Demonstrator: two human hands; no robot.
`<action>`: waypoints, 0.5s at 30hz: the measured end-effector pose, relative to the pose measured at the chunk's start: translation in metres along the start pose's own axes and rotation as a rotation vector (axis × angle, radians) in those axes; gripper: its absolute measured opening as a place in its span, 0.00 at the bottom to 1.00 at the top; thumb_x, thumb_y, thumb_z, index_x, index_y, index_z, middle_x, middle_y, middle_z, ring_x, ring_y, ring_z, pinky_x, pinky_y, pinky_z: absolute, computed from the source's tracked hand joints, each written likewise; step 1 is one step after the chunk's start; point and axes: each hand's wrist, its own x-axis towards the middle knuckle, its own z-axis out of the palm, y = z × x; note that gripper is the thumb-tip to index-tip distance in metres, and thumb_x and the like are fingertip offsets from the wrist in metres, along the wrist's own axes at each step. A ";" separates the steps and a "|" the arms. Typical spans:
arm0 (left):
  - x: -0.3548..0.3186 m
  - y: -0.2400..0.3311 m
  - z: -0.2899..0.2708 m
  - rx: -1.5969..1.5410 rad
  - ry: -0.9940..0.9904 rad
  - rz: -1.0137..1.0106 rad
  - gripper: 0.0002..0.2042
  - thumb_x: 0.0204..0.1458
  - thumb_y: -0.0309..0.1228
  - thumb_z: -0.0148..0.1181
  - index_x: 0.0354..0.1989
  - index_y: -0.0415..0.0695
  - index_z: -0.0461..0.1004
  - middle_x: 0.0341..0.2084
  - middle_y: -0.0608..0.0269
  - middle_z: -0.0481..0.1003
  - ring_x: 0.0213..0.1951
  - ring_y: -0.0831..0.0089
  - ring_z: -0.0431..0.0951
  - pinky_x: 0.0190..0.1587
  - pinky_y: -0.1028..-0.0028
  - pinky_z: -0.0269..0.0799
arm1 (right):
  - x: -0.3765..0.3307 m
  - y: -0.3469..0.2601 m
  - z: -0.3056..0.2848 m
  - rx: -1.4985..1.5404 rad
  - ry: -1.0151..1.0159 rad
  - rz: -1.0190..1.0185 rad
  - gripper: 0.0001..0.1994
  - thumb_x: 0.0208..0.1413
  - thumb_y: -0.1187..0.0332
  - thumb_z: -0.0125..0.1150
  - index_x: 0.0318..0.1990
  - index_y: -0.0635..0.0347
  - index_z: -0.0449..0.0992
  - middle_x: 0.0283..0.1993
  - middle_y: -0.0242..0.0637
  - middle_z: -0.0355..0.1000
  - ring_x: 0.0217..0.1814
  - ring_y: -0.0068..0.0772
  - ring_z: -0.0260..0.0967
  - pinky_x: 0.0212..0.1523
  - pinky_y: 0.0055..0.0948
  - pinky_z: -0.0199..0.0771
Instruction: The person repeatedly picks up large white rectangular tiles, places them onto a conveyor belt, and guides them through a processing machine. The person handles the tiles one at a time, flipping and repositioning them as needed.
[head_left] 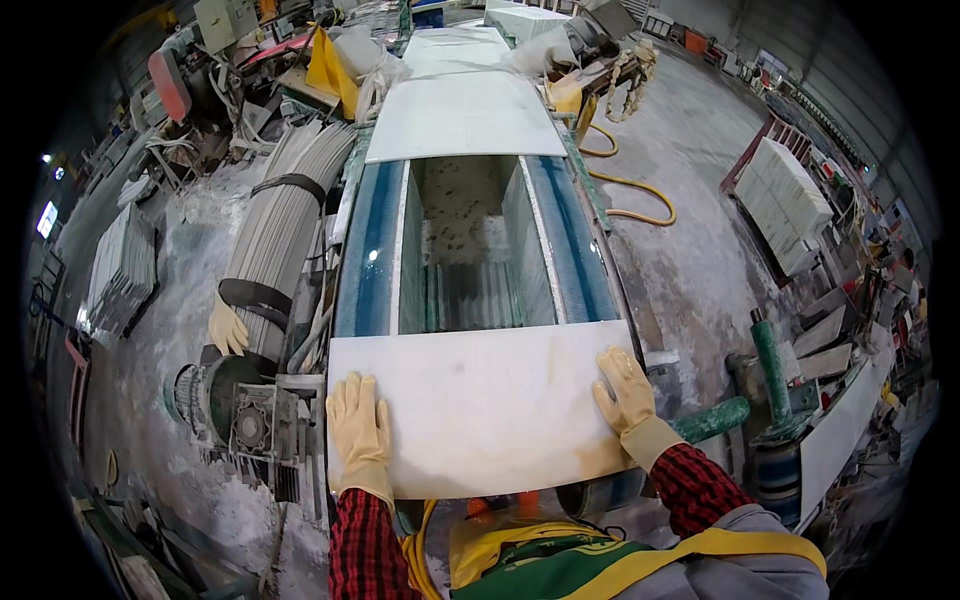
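A white stone slab (480, 400) lies flat across the near end of a long machine bed, with pale brown stains along its near edge. My left hand (360, 428), in a cream rubber glove, rests on the slab's left edge with its fingers stretched away from me. On the right edge, my gloved right hand (628, 400) lies with its fingers extended. Past the slab, two blue belts (372, 255) (570, 245) flank an open gap with ribbed slats (470, 295) inside. Another white slab (465, 115) covers the bed beyond the gap.
Left of the bed are a thick ribbed bundle (285, 215), a loose cream glove (228, 326) and a motor (252, 425). A yellow hose (650, 195) curls over the floor at right. Green rollers (712, 420) and stacked white slabs (783, 205) stand farther right.
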 end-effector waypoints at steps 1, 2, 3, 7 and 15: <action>0.000 0.000 -0.001 0.003 0.000 0.004 0.24 0.65 0.38 0.59 0.68 0.47 0.71 0.71 0.49 0.69 0.73 0.45 0.64 0.77 0.46 0.54 | -0.001 0.000 0.000 -0.012 0.000 -0.003 0.27 0.57 0.67 0.69 0.64 0.61 0.74 0.69 0.59 0.71 0.72 0.65 0.66 0.74 0.54 0.66; -0.001 -0.001 -0.001 0.006 0.000 0.007 0.24 0.64 0.38 0.59 0.68 0.47 0.71 0.71 0.49 0.69 0.73 0.45 0.64 0.77 0.46 0.54 | 0.000 -0.001 0.000 -0.024 0.000 -0.005 0.27 0.57 0.67 0.69 0.64 0.61 0.73 0.69 0.59 0.71 0.72 0.66 0.66 0.74 0.54 0.66; -0.001 -0.001 -0.001 0.002 0.000 0.002 0.24 0.64 0.38 0.60 0.68 0.47 0.71 0.71 0.49 0.69 0.73 0.45 0.64 0.77 0.46 0.53 | 0.000 -0.002 -0.001 -0.020 -0.006 -0.007 0.27 0.57 0.67 0.69 0.64 0.61 0.73 0.69 0.59 0.70 0.72 0.66 0.66 0.74 0.54 0.66; -0.003 -0.002 0.002 0.005 -0.001 -0.011 0.24 0.64 0.38 0.60 0.68 0.48 0.71 0.71 0.49 0.69 0.72 0.44 0.64 0.77 0.46 0.53 | 0.001 -0.004 -0.003 -0.009 -0.001 -0.022 0.26 0.57 0.68 0.69 0.64 0.61 0.73 0.69 0.59 0.70 0.71 0.66 0.67 0.73 0.54 0.67; -0.005 -0.001 0.000 -0.006 0.014 0.004 0.23 0.63 0.37 0.60 0.67 0.47 0.71 0.70 0.48 0.69 0.71 0.43 0.65 0.76 0.46 0.54 | -0.005 -0.002 -0.002 -0.024 0.004 -0.020 0.26 0.57 0.67 0.70 0.64 0.60 0.74 0.69 0.58 0.70 0.71 0.66 0.67 0.73 0.54 0.68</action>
